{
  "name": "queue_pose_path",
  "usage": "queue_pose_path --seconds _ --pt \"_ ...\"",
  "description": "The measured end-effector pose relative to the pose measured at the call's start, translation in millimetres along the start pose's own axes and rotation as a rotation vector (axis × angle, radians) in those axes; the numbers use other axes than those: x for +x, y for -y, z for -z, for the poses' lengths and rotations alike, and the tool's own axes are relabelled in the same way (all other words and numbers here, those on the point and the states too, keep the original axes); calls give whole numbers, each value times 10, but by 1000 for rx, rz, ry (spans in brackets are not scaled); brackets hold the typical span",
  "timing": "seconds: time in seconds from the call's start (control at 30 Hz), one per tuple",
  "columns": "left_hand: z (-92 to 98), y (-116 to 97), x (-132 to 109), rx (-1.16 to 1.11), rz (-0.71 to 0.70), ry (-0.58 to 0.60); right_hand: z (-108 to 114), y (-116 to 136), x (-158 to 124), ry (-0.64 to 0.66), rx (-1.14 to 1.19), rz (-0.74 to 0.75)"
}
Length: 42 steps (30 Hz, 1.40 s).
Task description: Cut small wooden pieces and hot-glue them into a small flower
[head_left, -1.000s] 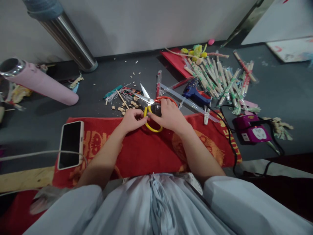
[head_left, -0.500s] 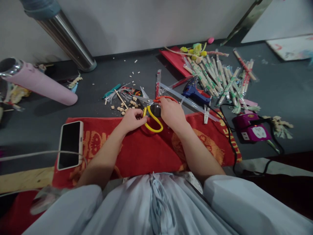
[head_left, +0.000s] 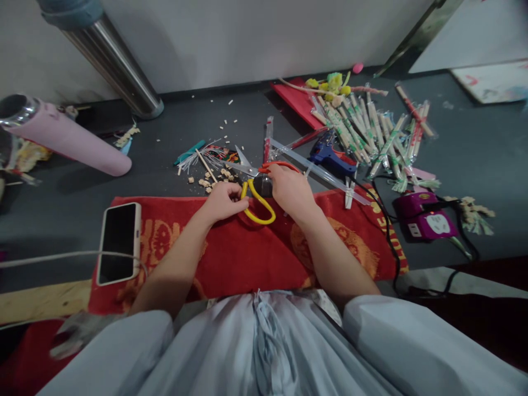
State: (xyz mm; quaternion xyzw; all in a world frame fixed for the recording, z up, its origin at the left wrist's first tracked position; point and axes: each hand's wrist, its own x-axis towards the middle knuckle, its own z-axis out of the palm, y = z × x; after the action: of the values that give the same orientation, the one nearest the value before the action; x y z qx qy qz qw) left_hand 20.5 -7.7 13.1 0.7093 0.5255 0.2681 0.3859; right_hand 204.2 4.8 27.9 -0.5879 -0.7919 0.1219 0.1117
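A pair of scissors (head_left: pixel 260 218) lies spread wide over the edge of the red towel (head_left: pixel 243 258), with one yellow handle loop and one red. Its blades point left and away from me. My left hand (head_left: pixel 226 201) is closed, thumb and fingers pinching the side of the yellow loop. Bent over the red loop, my right hand (head_left: pixel 291 190) grips it, its fingertips partly hidden. A dark, shiny object (head_left: pixel 263 186) sits between the handles; I cannot make out its kind. Small pale wooden pieces (head_left: pixel 206 180) and a thin stick (head_left: pixel 206 166) lie beyond my left hand.
A blue glue gun (head_left: pixel 330 154) and wrapped stick bundles (head_left: pixel 350 124) lie to the right, near a purple power socket (head_left: pixel 429 215) with black cords. At left stand a pink bottle (head_left: pixel 78 138) and a steel flask (head_left: pixel 119 66). A phone (head_left: pixel 119 242) rests on the towel.
The view has shifted very slightly. Both hands and the scissors keep nearly the same place and grip.
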Motion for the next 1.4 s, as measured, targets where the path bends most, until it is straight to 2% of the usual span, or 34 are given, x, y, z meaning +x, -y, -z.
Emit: queue_pose_path --seconds 0.53,0.8,1.0,1.17,1.27,1.4 --pt "13 18 -6 -1 -17 -17 44 -107 25 -3 -7 0" --pt "10 18 -7 38 -49 -19 45 -49 -7 -29 94 7" --pt "25 22 -13 -7 -62 -66 52 -5 -67 -25 139 -1" --pt "41 5 -31 1 -165 -119 31 -2 -75 -65 185 44" --pt "40 -7 -51 8 -242 -144 40 19 -82 -80 192 22" --pt "38 -17 -72 14 -288 -132 54 50 -95 -64 220 38"
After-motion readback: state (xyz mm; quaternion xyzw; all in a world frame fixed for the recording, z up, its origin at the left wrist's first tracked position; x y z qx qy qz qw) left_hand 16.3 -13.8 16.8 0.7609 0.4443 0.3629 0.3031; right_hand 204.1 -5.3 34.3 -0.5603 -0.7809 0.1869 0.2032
